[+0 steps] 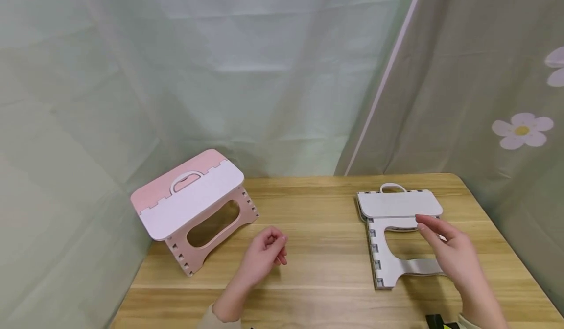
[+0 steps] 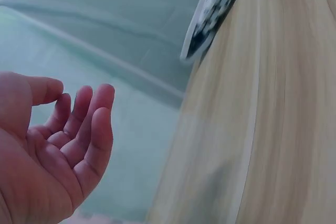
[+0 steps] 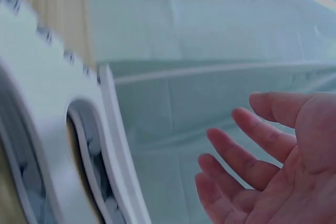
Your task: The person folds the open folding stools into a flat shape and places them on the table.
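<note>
While right hand [image 1: 458,255] and left hand [image 1: 263,251] hang apart, both empty, fingers loosely bent, pinched fingertips seem likeliest mishap, should white folding stool [image 1: 396,204] swing open when gripped. White folding stool lies just beside right hand, seemingly folded, on tabletop [image 1: 317,243]; left hand left of stool. Pink-and-white folding stool [image 1: 194,199] stands opened, far left of white one.

The table [image 1: 317,282] is yellow-brown wood with stripes, and its back right corner is round. Pale green cloth [image 1: 264,74] hangs past its back and left edges. A white line [image 1: 385,78] slants down to the back edge. White flowers [image 1: 522,130] show past the right edge.
</note>
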The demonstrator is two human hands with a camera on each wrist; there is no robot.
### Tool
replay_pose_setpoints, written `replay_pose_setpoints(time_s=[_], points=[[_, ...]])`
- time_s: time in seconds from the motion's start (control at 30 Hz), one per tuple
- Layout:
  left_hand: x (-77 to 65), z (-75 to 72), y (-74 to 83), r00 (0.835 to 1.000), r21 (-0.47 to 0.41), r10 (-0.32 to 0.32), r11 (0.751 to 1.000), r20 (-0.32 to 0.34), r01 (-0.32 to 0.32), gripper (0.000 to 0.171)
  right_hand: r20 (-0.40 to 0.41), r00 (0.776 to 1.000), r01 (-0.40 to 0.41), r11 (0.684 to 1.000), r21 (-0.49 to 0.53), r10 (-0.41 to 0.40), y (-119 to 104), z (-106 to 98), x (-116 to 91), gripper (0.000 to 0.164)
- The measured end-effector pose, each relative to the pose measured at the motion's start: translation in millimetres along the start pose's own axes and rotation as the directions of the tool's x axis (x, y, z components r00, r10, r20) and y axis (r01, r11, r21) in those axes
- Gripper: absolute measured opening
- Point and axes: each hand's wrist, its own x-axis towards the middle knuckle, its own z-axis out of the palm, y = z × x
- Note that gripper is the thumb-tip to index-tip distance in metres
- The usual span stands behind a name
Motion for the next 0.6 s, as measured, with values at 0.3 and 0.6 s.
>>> replay_pose_setpoints(time_s=[0.3,0.6], points=[[-39.1,-52.2,1.7,0.965,-0.025,0.043,0.998,-0.259,-0.051,0.012,0.093,0.991,0.088,0.994,0.059,-0.093,-22,20,4,0.043],[-74.1,-94.3,-13.3,0.875,0.074,0.083,0.996,-0.476,-0.054,0.014,0.165,0.982,0.079,0.992,0.098,-0.094,-25,28,6,0.044]])
